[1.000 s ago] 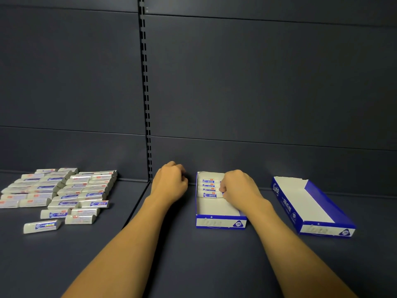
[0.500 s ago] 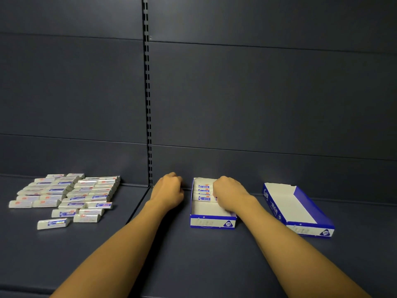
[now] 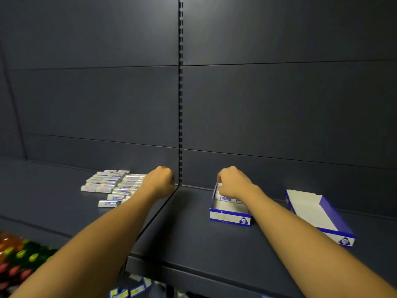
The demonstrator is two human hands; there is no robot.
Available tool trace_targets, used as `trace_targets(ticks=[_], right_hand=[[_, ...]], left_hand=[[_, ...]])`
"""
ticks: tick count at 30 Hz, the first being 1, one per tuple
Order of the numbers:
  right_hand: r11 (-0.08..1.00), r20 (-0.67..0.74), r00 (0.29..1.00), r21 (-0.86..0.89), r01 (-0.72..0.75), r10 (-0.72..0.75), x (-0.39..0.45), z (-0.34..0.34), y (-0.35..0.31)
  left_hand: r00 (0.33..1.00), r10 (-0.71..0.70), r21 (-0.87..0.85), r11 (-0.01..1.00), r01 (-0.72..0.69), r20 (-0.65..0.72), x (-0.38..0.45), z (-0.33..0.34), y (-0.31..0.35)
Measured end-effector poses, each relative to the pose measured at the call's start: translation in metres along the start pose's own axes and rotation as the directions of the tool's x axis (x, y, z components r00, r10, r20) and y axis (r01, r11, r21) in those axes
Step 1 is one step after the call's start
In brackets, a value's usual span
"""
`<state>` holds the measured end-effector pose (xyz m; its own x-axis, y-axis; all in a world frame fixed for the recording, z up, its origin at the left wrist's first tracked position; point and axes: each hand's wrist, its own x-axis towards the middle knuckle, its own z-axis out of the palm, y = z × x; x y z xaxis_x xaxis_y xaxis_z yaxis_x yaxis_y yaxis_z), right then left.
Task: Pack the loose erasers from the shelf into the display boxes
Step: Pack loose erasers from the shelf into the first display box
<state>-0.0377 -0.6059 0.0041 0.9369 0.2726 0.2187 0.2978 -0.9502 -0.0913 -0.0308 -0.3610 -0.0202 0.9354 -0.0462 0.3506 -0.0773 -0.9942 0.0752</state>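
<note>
Several loose white erasers (image 3: 111,183) with blue and red labels lie in a pile on the left part of the dark shelf. My left hand (image 3: 160,181) is a curled fist at the pile's right edge, back of the hand up; nothing shows in it. A blue-and-white display box (image 3: 229,218) stands right of the shelf's middle seam, with a few erasers (image 3: 225,198) lined up at its back. My right hand (image 3: 232,183) reaches into that box with fingers curled down onto the erasers, seemingly pinching one. A second display box (image 3: 322,220), with nothing in it, stands further right.
A slotted upright (image 3: 180,104) runs down the dark back panel between my hands. The shelf's front edge (image 3: 193,267) is near me. Below it, bright coloured goods (image 3: 17,261) at lower left and small packets (image 3: 129,291) sit on a lower level.
My left hand has moved left, away from the box to the edge of the eraser pile. My right hand has stayed in the box. The view has pulled back and tilted up.
</note>
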Motion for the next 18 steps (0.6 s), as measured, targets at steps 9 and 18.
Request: trace_targets(ticks=[9, 18], right_hand=[[0.979, 0.059, 0.978, -0.027, 0.202, -0.201, 0.001, 0.015, -0.081], [0.95, 0.054, 0.95, -0.028, 0.31, -0.309, 0.01, 0.02, -0.164]], left_hand=[[0.991, -0.133, 0.079, 0.988, 0.134, -0.012, -0.058, -0.023, -0.057], [0.983, -0.175, 0.178, 0.967, 0.181, -0.049, -0.098, -0.057, -0.138]])
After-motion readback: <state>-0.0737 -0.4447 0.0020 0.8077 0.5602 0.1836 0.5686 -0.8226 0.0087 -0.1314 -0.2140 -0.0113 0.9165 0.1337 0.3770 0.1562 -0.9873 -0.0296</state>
